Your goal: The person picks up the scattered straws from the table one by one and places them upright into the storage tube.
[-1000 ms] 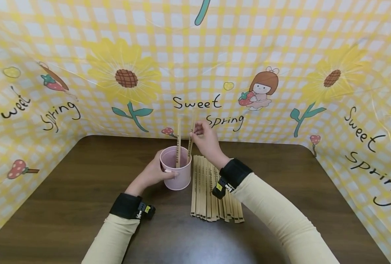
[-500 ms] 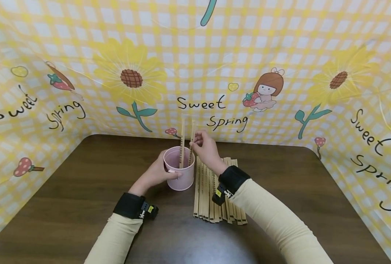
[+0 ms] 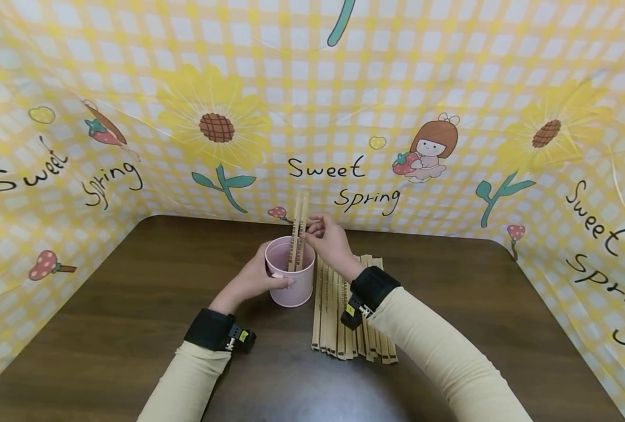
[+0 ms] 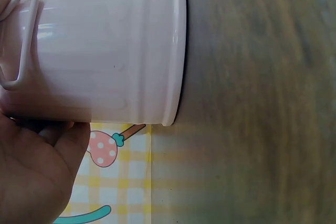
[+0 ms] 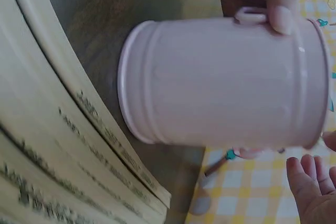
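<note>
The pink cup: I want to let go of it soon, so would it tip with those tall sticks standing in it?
Possibly. The two sticks rise well above the pink cup and lean on its rim, putting weight high up. The cup looks thin-walled and light, and the left hand grips it. Its flat base sits on the table, which should help.

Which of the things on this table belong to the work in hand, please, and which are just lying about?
In hand:
pink bucket, gripped by the left hand
two sticks standing in it, the right hand at them
row of sticks beside it

Lying about:
printed backdrop
table
</note>
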A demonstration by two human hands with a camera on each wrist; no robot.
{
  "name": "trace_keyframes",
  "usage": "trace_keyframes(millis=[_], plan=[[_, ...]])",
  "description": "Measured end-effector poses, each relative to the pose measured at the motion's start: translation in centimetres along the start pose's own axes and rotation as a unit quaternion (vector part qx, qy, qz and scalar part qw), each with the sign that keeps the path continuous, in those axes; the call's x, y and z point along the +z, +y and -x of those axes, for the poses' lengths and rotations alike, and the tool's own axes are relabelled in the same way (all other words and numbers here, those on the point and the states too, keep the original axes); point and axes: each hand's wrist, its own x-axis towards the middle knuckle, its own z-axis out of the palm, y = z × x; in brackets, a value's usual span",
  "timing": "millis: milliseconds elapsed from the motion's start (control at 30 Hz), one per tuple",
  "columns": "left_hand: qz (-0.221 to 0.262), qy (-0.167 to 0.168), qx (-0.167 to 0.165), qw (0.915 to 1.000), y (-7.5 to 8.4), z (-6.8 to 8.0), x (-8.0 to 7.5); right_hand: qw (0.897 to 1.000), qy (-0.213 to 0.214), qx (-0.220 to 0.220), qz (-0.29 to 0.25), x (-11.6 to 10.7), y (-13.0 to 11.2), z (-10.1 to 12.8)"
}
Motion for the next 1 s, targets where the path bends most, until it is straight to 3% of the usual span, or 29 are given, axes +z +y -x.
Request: trace_keyframes(millis=[333, 633, 800, 1000], plan=[[0.008, 0.002, 0.002, 1.0000, 0.1, 0.1, -0.2, 0.999, 0.006, 0.031, 0.026, -6.1, 1.4, -0.4], [-0.004, -0.002, 0.007, 1.0000, 0.0, -0.2, 0.1, 0.990, -0.008, 0.104, 0.096, -12.1, 6.5, 2.1], [-0.002, -0.006, 0.009, 0.9999, -0.1, -0.3, 0.3, 0.981, -0.052, 0.153, 0.103, -13.1, 8.8, 4.1], [-0.002, 0.000, 0.002, 1.0000, -0.2, -0.3, 0.3, 0.966, -0.103, 0.217, 0.096, -12.0, 10.0, 4.8]])
